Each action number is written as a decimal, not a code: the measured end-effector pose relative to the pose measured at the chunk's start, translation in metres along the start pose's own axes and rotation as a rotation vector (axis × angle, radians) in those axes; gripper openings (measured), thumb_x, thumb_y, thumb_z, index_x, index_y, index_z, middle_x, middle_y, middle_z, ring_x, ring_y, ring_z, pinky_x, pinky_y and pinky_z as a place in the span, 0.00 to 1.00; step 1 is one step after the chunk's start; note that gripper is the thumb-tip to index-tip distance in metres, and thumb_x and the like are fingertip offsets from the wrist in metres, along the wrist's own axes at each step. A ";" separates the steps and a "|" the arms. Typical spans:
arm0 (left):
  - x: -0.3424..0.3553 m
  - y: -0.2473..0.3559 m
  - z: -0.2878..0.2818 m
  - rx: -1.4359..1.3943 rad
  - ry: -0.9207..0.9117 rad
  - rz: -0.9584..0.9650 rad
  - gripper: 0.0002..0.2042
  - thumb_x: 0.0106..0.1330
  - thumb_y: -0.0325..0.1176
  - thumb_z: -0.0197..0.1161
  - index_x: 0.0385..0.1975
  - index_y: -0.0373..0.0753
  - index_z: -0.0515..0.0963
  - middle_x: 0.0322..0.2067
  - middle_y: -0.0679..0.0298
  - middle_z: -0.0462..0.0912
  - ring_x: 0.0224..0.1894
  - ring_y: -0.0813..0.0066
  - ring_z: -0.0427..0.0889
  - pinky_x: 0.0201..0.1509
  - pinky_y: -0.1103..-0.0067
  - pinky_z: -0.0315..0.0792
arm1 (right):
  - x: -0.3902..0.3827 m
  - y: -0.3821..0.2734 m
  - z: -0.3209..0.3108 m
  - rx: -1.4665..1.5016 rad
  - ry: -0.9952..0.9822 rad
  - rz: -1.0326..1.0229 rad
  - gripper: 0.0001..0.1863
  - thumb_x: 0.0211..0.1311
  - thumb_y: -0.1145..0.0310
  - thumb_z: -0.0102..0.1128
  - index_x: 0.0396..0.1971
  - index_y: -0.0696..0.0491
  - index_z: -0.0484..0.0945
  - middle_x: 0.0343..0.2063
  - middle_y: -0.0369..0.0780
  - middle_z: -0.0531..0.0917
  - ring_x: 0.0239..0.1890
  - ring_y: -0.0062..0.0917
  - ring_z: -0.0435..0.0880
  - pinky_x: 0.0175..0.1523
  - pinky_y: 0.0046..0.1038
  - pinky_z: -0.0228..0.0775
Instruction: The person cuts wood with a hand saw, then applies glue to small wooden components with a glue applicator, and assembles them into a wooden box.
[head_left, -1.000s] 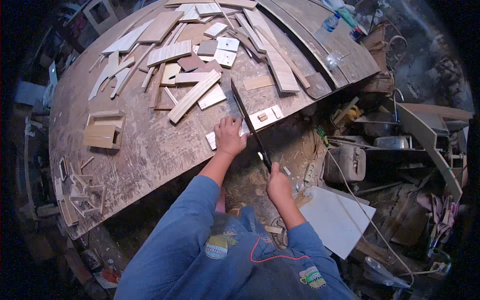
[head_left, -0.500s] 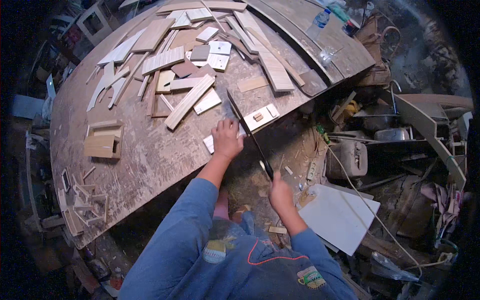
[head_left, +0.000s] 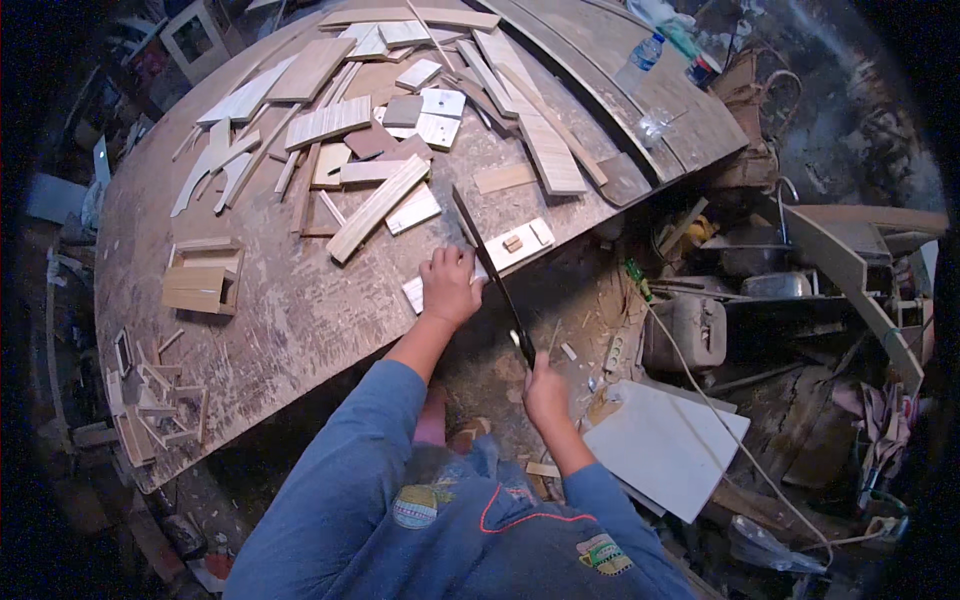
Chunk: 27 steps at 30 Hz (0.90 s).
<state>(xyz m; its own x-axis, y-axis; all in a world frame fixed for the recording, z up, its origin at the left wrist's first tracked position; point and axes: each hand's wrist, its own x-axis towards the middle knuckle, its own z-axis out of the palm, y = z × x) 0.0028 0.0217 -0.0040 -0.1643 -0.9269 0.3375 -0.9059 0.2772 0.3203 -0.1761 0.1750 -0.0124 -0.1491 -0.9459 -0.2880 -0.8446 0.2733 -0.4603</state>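
Along the near edge of the workbench [head_left: 290, 330] lies a pale wooden board [head_left: 522, 247], with a small brown wooden block [head_left: 513, 243] on its right part. My left hand [head_left: 450, 287] is curled over the board's left part and holds it against the benchtop. In my right hand [head_left: 548, 393], out past the bench edge, is the dark handle of a handsaw [head_left: 490, 265]. Its long dark blade slants up and left across the board, just right of my left fingers. How deep the blade sits in the wood cannot be seen.
Wooden offcuts [head_left: 330, 122] and strips cover the far bench. A small open wooden box [head_left: 205, 278] and a small frame of thin sticks [head_left: 160, 400] sit at left. A plastic bottle [head_left: 645, 55] stands far right. White panels [head_left: 668, 440] and a cable [head_left: 690, 380] are below right.
My right hand and the saw handle have shifted slightly left. My left hand keeps its hold on the board. The whole view has shifted a little.
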 end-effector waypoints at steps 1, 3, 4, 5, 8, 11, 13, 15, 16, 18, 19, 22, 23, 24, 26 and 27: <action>0.000 0.002 0.000 -0.001 0.006 0.000 0.25 0.47 0.41 0.69 0.46 0.40 0.75 0.41 0.61 0.71 0.47 0.62 0.69 0.46 0.65 0.61 | 0.000 0.000 -0.001 -0.002 0.004 -0.004 0.13 0.65 0.64 0.46 0.46 0.52 0.63 0.27 0.55 0.81 0.30 0.55 0.80 0.36 0.54 0.69; 0.001 0.004 0.000 -0.004 0.000 0.002 0.26 0.46 0.41 0.70 0.47 0.40 0.74 0.41 0.61 0.71 0.48 0.62 0.69 0.47 0.65 0.61 | 0.002 -0.004 -0.001 -0.037 -0.041 0.064 0.12 0.66 0.65 0.45 0.45 0.54 0.63 0.27 0.56 0.80 0.30 0.55 0.79 0.36 0.53 0.68; -0.001 0.007 -0.001 -0.013 -0.009 0.007 0.26 0.46 0.41 0.70 0.47 0.40 0.74 0.41 0.61 0.71 0.48 0.62 0.69 0.47 0.65 0.61 | 0.005 -0.011 -0.003 -0.038 -0.041 0.077 0.12 0.66 0.65 0.45 0.45 0.54 0.63 0.27 0.56 0.80 0.30 0.55 0.79 0.36 0.53 0.68; 0.002 0.009 -0.006 -0.048 -0.029 0.005 0.25 0.46 0.41 0.70 0.46 0.40 0.75 0.42 0.60 0.71 0.48 0.61 0.69 0.48 0.64 0.62 | 0.022 -0.023 -0.009 -0.055 0.000 0.031 0.12 0.65 0.66 0.47 0.44 0.55 0.62 0.25 0.56 0.80 0.30 0.55 0.79 0.35 0.53 0.68; 0.005 0.009 -0.005 -0.062 -0.047 0.002 0.25 0.47 0.42 0.69 0.45 0.39 0.76 0.42 0.59 0.71 0.48 0.60 0.69 0.48 0.64 0.62 | 0.042 -0.035 -0.013 -0.064 0.048 -0.035 0.12 0.64 0.67 0.49 0.42 0.56 0.62 0.23 0.56 0.79 0.29 0.54 0.79 0.35 0.52 0.68; 0.006 0.003 -0.006 -0.014 -0.037 0.007 0.24 0.48 0.43 0.70 0.45 0.39 0.76 0.41 0.59 0.72 0.47 0.59 0.70 0.46 0.64 0.65 | 0.034 -0.047 -0.037 -0.079 0.033 -0.089 0.12 0.64 0.66 0.48 0.41 0.57 0.62 0.24 0.56 0.79 0.30 0.55 0.79 0.35 0.53 0.68; 0.006 -0.001 -0.012 -0.003 -0.079 0.095 0.24 0.48 0.43 0.69 0.44 0.39 0.77 0.40 0.59 0.72 0.47 0.59 0.71 0.45 0.63 0.67 | 0.020 -0.054 -0.057 -0.131 -0.005 -0.090 0.12 0.64 0.66 0.48 0.41 0.57 0.62 0.24 0.56 0.79 0.30 0.55 0.79 0.36 0.53 0.68; 0.005 -0.002 -0.017 -0.014 -0.124 0.119 0.23 0.50 0.44 0.68 0.43 0.38 0.77 0.41 0.57 0.72 0.47 0.58 0.72 0.44 0.63 0.69 | 0.011 -0.055 -0.059 -0.131 -0.043 -0.106 0.12 0.65 0.67 0.48 0.41 0.57 0.62 0.25 0.56 0.80 0.30 0.55 0.79 0.36 0.53 0.68; 0.005 -0.001 -0.017 -0.009 -0.191 0.128 0.23 0.52 0.45 0.67 0.45 0.38 0.76 0.41 0.58 0.73 0.48 0.59 0.72 0.45 0.64 0.68 | 0.007 -0.056 -0.060 -0.117 -0.039 -0.085 0.11 0.65 0.67 0.47 0.41 0.58 0.62 0.25 0.56 0.80 0.31 0.55 0.79 0.36 0.53 0.68; 0.005 -0.002 -0.017 -0.005 -0.260 0.136 0.23 0.54 0.45 0.66 0.46 0.38 0.75 0.42 0.58 0.73 0.49 0.61 0.71 0.46 0.64 0.68 | 0.006 -0.058 -0.057 -0.105 -0.038 -0.065 0.11 0.65 0.67 0.47 0.41 0.58 0.62 0.25 0.56 0.80 0.31 0.54 0.79 0.36 0.53 0.68; 0.006 -0.001 -0.017 -0.005 -0.245 0.146 0.23 0.54 0.45 0.66 0.45 0.38 0.76 0.41 0.59 0.73 0.49 0.61 0.72 0.45 0.64 0.69 | 0.007 -0.057 -0.052 -0.110 -0.012 -0.039 0.11 0.65 0.67 0.47 0.40 0.58 0.62 0.25 0.56 0.80 0.31 0.54 0.79 0.36 0.53 0.68; 0.008 0.002 -0.017 -0.005 -0.222 0.154 0.22 0.53 0.45 0.66 0.44 0.38 0.77 0.41 0.59 0.73 0.48 0.61 0.72 0.45 0.65 0.69 | 0.015 -0.047 -0.038 -0.113 0.008 -0.009 0.11 0.65 0.67 0.47 0.41 0.58 0.62 0.25 0.55 0.80 0.31 0.53 0.80 0.36 0.52 0.68; 0.008 0.003 -0.017 -0.002 -0.213 0.153 0.21 0.53 0.44 0.66 0.43 0.38 0.77 0.41 0.59 0.73 0.48 0.61 0.72 0.45 0.65 0.69 | 0.014 -0.044 -0.036 -0.108 0.003 -0.005 0.11 0.65 0.67 0.46 0.42 0.58 0.62 0.25 0.55 0.80 0.31 0.53 0.80 0.36 0.52 0.68; 0.010 0.005 -0.018 -0.009 -0.218 0.157 0.21 0.53 0.44 0.66 0.43 0.38 0.77 0.41 0.59 0.73 0.48 0.61 0.72 0.45 0.65 0.69 | 0.011 -0.038 -0.037 -0.111 0.003 0.004 0.11 0.65 0.67 0.46 0.42 0.58 0.62 0.25 0.55 0.80 0.31 0.53 0.80 0.36 0.52 0.68; 0.011 0.000 -0.020 -0.026 -0.258 0.119 0.20 0.53 0.42 0.65 0.44 0.38 0.77 0.41 0.56 0.73 0.48 0.57 0.72 0.45 0.63 0.70 | 0.000 -0.047 -0.057 -0.117 0.012 -0.077 0.13 0.65 0.67 0.45 0.44 0.59 0.62 0.25 0.55 0.80 0.31 0.53 0.80 0.36 0.52 0.68; 0.007 -0.001 -0.019 -0.026 -0.259 0.114 0.20 0.53 0.42 0.65 0.44 0.38 0.77 0.41 0.56 0.73 0.48 0.57 0.72 0.45 0.63 0.70 | -0.012 -0.045 -0.063 -0.118 0.008 -0.080 0.13 0.65 0.67 0.45 0.44 0.59 0.62 0.25 0.55 0.80 0.31 0.53 0.80 0.36 0.52 0.68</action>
<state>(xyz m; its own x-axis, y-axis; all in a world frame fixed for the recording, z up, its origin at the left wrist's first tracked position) 0.0103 0.0194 0.0151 -0.3617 -0.9223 0.1361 -0.8662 0.3865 0.3169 -0.1692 0.1626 0.0648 -0.0828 -0.9653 -0.2475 -0.9085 0.1752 -0.3794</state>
